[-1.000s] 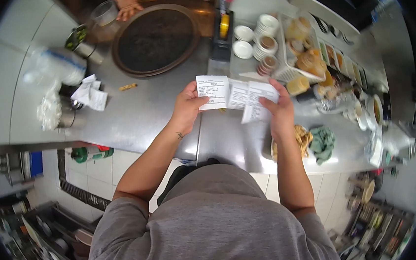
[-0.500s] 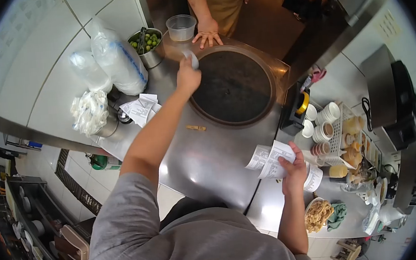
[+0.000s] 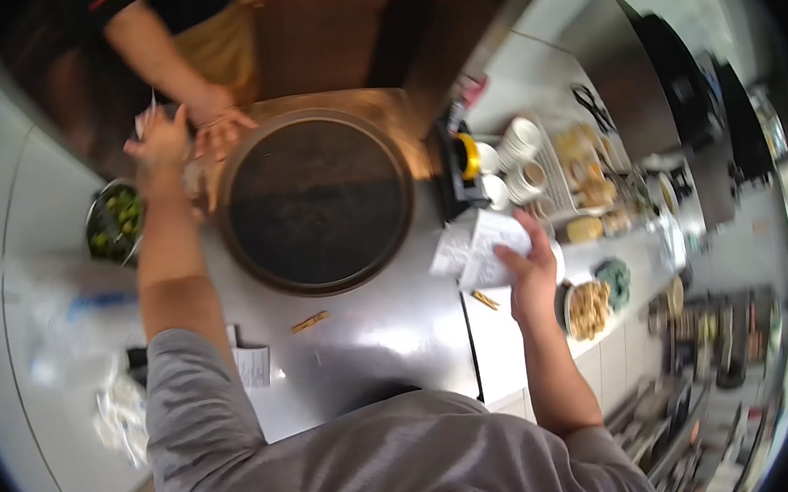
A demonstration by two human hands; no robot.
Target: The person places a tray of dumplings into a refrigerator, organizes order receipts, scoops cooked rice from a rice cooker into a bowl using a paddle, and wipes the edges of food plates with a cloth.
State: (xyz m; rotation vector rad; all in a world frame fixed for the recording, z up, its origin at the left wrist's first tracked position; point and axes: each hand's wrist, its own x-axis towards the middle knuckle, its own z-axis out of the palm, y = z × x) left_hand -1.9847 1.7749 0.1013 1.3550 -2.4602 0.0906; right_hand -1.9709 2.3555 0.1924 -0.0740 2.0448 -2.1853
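Stretched far forward at the upper left is my left hand, its fingers closed around a blurred white slip. Beside it, another person's hand is spread at the edge of the round dark tray. My right hand pinches several printed paper slips above the steel counter. More printed paper lies on the counter, partly behind my left arm. Two small tan clips lie on the surface, one near the tray and one below the slips.
A metal pot of green fruit stands at the left, near plastic bags. At the right are a black tape dispenser, stacked white cups, a basket of containers, a bowl of brown food and a green cloth.
My left hand has left the slips in front of me and reached forward-left with one, past the tray. My right hand has kept the other slips. The view has shifted.
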